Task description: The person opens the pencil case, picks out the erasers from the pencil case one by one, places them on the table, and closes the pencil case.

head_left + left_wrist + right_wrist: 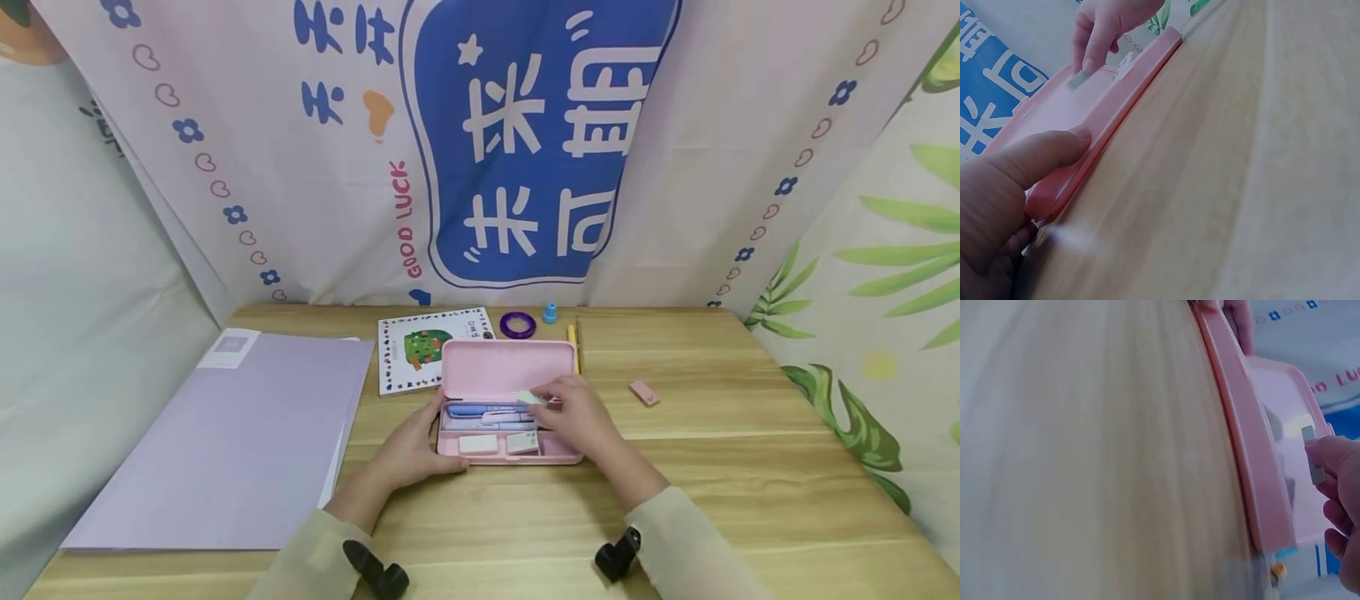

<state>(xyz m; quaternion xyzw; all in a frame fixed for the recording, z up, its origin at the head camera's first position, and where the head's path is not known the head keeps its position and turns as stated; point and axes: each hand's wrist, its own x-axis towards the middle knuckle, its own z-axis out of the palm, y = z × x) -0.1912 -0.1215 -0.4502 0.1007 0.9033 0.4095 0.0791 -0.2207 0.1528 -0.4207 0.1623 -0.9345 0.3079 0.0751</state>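
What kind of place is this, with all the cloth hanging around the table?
Probably a study desk set up for filming: a light wooden table enclosed by printed fabric backdrops, with school stationery on it, such as an open pink plastic pencil case and a lilac folder.

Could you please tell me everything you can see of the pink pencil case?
The case is a flat pink box, plastic by its look, open on the wooden table with its lid raised at the back. The tray holds blue and white pens and two pale erasers along the front. The left hand holds its left end, thumb on the rim. The right hand pinches a small pale piece above the tray.
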